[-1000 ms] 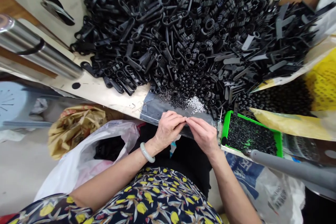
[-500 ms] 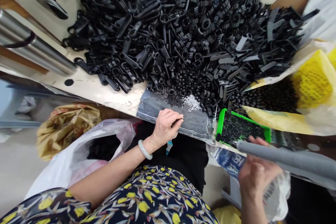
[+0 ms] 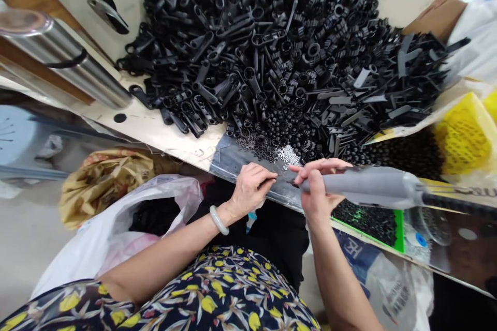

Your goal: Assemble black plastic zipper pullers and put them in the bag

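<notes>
My right hand point(image 3: 319, 194) is wrapped round a grey, pen-shaped electric screwdriver point(image 3: 365, 186), whose dark tip points left towards my other hand. Above the dark mat point(image 3: 233, 161) at the bench edge, my left hand point(image 3: 250, 184) pinches a tiny part between thumb and fingertips; its kind is too small to make out. A short gap separates the screwdriver tip from those fingertips. Just beyond lie small silver pins point(image 3: 288, 156) in a little heap. Tiny dark pieces point(image 3: 256, 146) are scattered to their left.
A large heap of black plastic parts point(image 3: 233, 51) covers the back of the bench. Under the screwdriver sits a green tray point(image 3: 399, 232) of small black pieces. A steel cylinder point(image 3: 89, 77) stands at left. A white bag point(image 3: 89, 238) hangs below the front edge.
My right hand left my left hand's fingertips, reached right to the screwdriver and brought it back left in its grip. My left hand has kept its pinch at nearly the same place.
</notes>
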A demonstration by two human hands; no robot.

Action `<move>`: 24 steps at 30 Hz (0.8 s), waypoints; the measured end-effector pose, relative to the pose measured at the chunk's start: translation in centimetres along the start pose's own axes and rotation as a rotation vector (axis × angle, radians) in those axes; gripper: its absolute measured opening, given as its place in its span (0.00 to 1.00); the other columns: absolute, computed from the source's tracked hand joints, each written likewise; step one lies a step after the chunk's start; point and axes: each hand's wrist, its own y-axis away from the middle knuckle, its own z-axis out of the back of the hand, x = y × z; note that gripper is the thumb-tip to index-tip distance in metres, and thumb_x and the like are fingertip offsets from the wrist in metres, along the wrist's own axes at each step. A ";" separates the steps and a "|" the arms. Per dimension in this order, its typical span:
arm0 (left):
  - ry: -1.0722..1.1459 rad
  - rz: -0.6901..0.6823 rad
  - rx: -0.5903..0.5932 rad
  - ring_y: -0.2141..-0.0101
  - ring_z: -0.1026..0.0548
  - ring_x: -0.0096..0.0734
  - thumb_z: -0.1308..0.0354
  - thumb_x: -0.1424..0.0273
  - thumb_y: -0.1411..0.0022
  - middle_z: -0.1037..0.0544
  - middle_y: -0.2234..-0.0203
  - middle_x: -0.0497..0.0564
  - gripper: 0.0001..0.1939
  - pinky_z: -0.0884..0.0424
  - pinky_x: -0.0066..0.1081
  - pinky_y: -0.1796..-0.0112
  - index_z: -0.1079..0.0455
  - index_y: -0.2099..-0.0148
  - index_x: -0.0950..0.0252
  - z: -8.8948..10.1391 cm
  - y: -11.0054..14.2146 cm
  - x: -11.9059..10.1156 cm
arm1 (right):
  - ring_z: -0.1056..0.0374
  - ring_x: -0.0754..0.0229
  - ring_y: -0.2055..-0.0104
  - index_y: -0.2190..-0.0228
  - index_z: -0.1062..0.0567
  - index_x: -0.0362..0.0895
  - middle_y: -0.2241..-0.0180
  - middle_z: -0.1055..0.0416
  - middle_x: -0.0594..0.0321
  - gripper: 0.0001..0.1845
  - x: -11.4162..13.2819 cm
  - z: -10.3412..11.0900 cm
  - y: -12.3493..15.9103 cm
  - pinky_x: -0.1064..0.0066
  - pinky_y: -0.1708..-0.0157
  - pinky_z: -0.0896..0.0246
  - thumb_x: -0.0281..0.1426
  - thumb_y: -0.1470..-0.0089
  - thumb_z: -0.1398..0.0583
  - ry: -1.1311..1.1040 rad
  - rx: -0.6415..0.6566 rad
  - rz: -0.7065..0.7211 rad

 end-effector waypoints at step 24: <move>0.017 0.024 0.006 0.60 0.24 0.39 0.40 0.67 0.28 0.17 0.64 0.52 0.07 0.34 0.40 0.58 0.23 0.55 0.62 0.0 -0.1 -0.2 | 0.38 0.65 0.81 0.60 0.41 0.52 0.75 0.32 0.77 0.14 -2.2 -2.8 0.4 0.68 0.77 0.31 0.29 0.38 0.39 -0.136 0.050 -0.007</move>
